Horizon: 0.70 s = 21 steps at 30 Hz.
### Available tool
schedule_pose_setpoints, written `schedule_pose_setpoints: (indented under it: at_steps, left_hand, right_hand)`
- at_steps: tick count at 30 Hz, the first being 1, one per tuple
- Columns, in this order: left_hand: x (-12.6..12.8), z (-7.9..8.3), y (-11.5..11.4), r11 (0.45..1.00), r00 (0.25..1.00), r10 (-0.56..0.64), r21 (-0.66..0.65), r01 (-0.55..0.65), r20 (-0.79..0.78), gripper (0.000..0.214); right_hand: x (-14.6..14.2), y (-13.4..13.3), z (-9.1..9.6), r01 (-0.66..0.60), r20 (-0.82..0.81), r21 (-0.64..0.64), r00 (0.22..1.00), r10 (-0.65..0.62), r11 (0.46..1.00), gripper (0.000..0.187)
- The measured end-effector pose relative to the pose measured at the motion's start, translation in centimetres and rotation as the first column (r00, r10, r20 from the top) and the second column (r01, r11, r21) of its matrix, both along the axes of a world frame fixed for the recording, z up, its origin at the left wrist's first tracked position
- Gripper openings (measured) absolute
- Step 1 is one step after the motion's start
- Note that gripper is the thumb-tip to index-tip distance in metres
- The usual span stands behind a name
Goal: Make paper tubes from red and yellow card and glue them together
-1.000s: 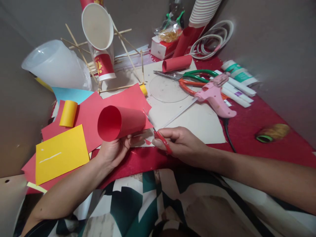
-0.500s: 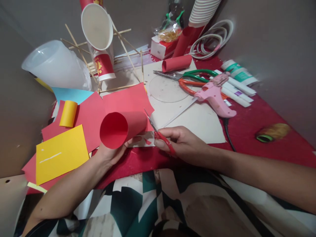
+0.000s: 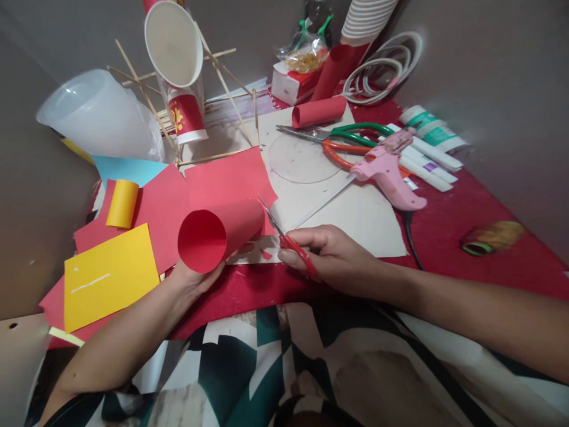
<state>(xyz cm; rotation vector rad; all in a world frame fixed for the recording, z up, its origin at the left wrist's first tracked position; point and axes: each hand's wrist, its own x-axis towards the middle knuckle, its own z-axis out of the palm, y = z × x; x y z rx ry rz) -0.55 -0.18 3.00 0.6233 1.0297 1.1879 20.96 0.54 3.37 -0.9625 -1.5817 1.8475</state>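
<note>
A red paper tube [image 3: 242, 225] lies in my left hand [image 3: 200, 280], its round mouth toward me. The fingers of that hand curl under the tube and are mostly hidden behind it. My right hand [image 3: 333, 258] grips small red-handled scissors [image 3: 297, 252] by their handles. Their blades point up and left, close to the tube's far end; whether they touch the paper I cannot tell. Small red paper scraps [image 3: 265, 254] lie on white card below the tube. Red paper sheets [image 3: 226, 178] spread out behind it.
To the left lie a yellow sheet [image 3: 111, 277] and a yellow paper roll [image 3: 122, 203]. A paper-cup and stick structure [image 3: 186, 115] stands at the back. Toward the right are a pink glue gun [image 3: 389, 178], green- and orange-handled tools [image 3: 351, 139], and a small red tube [image 3: 319, 112].
My left hand has tilted the red paper tube slightly, its near mouth now a little lower and further left. The scissors in my right hand have hardly moved.
</note>
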Motion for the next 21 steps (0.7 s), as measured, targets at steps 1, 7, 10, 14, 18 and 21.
schedule_pose_setpoints:
  at_steps: [1, 7, 10, 14, 18, 21]
  left_hand:
    - [-0.2, -0.2, 0.0, 1.000, 1.000, 0.011, -0.005, -0.012, -0.008, 0.032]
    - [-0.5, -0.4, 0.4, 0.999, 0.998, 0.044, 0.026, -0.043, -0.045, 0.036]
    - [-0.4, -0.2, 0.3, 0.998, 0.998, 0.049, 0.032, -0.048, -0.034, 0.038]
    - [-0.7, -0.8, 0.1, 0.999, 0.998, 0.050, 0.007, -0.050, -0.032, 0.033]
    - [-1.6, -1.8, 0.0, 1.000, 0.999, 0.025, -0.004, -0.025, -0.045, 0.028]
    - [-2.0, -2.2, 0.0, 1.000, 0.999, -0.013, -0.013, 0.012, -0.048, 0.023]
  right_hand:
    - [0.0, 0.0, 0.0, -0.003, -0.003, -0.002, 1.000, 0.003, 1.000, 0.058]
    - [0.0, 0.1, 0.1, -0.011, 0.009, 0.010, 1.000, 0.011, 1.000, 0.058]
    - [-0.1, 0.1, 0.0, -0.008, 0.012, 0.016, 1.000, 0.007, 1.000, 0.059]
    - [0.0, 0.0, -0.1, -0.016, -0.005, 0.029, 1.000, 0.016, 0.999, 0.056]
    - [0.1, 0.0, -0.2, -0.034, 0.006, 0.017, 0.999, 0.034, 0.999, 0.055]
    - [0.1, 0.0, -0.3, -0.036, 0.015, 0.015, 0.999, 0.036, 0.999, 0.056]
